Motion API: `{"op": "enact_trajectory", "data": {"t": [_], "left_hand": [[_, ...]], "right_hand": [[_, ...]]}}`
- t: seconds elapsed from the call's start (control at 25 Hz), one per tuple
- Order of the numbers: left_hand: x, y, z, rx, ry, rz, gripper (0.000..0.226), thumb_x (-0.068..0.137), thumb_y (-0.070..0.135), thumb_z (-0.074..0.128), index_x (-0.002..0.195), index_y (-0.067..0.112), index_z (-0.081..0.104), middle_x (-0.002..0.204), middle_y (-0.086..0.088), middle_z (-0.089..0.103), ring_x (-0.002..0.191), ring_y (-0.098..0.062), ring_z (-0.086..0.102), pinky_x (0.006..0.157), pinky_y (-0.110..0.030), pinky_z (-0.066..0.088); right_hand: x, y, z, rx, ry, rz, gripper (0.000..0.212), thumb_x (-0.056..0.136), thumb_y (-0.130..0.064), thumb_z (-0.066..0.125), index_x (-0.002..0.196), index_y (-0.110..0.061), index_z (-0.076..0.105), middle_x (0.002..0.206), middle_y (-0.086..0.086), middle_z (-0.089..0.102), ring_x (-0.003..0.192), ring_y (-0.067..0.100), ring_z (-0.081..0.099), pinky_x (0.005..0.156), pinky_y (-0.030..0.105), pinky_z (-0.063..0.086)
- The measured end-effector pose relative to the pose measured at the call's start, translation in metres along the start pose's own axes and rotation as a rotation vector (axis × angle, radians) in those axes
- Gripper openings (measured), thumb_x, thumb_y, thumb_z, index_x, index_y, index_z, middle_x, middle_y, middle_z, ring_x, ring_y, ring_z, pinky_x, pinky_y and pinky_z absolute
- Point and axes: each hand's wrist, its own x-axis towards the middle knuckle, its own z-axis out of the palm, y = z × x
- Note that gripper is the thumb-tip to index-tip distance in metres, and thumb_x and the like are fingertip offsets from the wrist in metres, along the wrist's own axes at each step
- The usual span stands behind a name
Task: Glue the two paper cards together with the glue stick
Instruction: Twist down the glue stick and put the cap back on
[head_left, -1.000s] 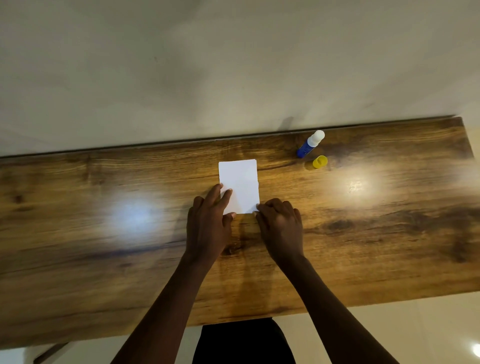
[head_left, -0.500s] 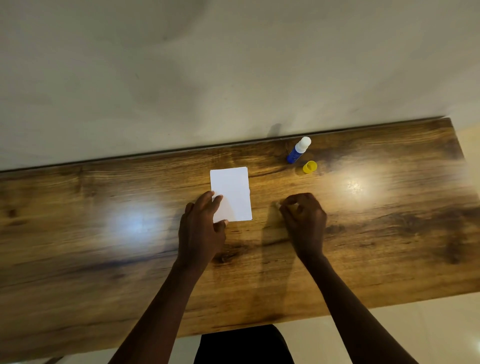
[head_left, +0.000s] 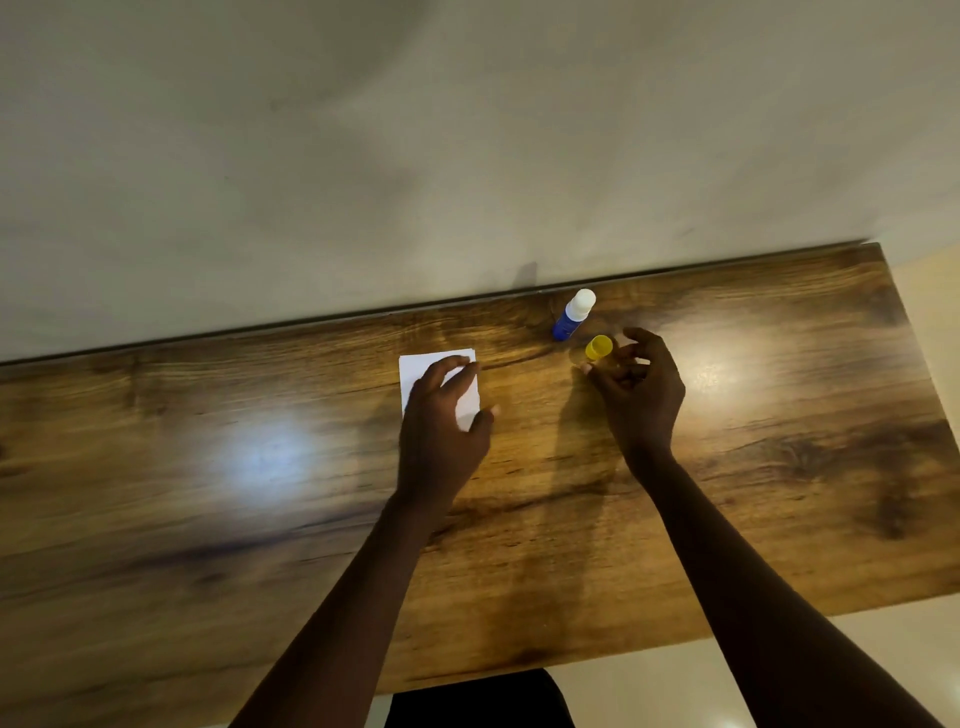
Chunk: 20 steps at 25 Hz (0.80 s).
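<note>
A white paper card lies flat on the wooden table, near its far edge; only one card face shows. My left hand rests on top of it with fingers spread, covering most of it. To the right, the blue glue stick stands uncapped, its white tip showing. Its yellow cap lies just in front of it. My right hand hovers right beside the cap, fingers curled and apart, thumb close to the cap, nothing gripped.
A plain pale wall rises directly behind the table's far edge. The table's right end borders a light floor. Bright lamp reflections sit on the wood left and right of my hands.
My right hand left the card's lower corner and moved up and right to the yellow cap. My left hand slid further up over the card.
</note>
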Motion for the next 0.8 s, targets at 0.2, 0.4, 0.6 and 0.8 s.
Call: {"op": "enact_trajectory", "data": {"t": [0.2, 0.4, 0.6, 0.8], "left_hand": [[0.035, 0.035, 0.024, -0.119, 0.025, -0.102, 0.053, 0.073, 0.016, 0.073, 0.122, 0.010, 0.055, 0.129, -0.010, 0.056, 0.106, -0.038, 0.055, 0.088, -0.041, 0.048], [0.054, 0.047, 0.045, -0.300, -0.034, -0.157, 0.057, 0.069, 0.012, 0.076, 0.122, 0.009, 0.055, 0.124, -0.011, 0.061, 0.113, -0.024, 0.057, 0.094, -0.036, 0.049], [0.059, 0.059, 0.061, -0.289, -0.031, -0.153, 0.038, 0.078, 0.012, 0.068, 0.113, 0.001, 0.060, 0.115, -0.017, 0.065, 0.105, -0.027, 0.061, 0.081, -0.021, 0.040], [0.052, 0.070, 0.047, -0.296, -0.017, -0.094, 0.033, 0.080, 0.015, 0.065, 0.108, -0.003, 0.062, 0.096, -0.019, 0.068, 0.065, -0.004, 0.051, 0.055, 0.002, 0.034]], "right_hand": [[0.008, 0.000, 0.002, -0.044, -0.011, -0.082, 0.031, 0.068, -0.009, 0.074, 0.098, -0.010, 0.065, 0.096, 0.014, 0.065, 0.062, 0.013, 0.049, 0.060, 0.022, 0.044], [0.004, 0.001, 0.001, -0.054, -0.010, -0.122, 0.027, 0.069, -0.009, 0.073, 0.095, -0.007, 0.067, 0.092, 0.015, 0.066, 0.068, 0.020, 0.052, 0.062, 0.034, 0.046], [0.004, 0.004, -0.005, -0.026, -0.004, -0.167, 0.026, 0.070, -0.008, 0.073, 0.095, -0.006, 0.066, 0.093, 0.010, 0.065, 0.073, 0.015, 0.055, 0.061, 0.012, 0.043], [0.005, -0.006, -0.014, 0.044, -0.027, -0.108, 0.023, 0.074, -0.009, 0.070, 0.096, -0.007, 0.063, 0.087, 0.002, 0.062, 0.069, 0.012, 0.057, 0.054, 0.004, 0.042]]}}
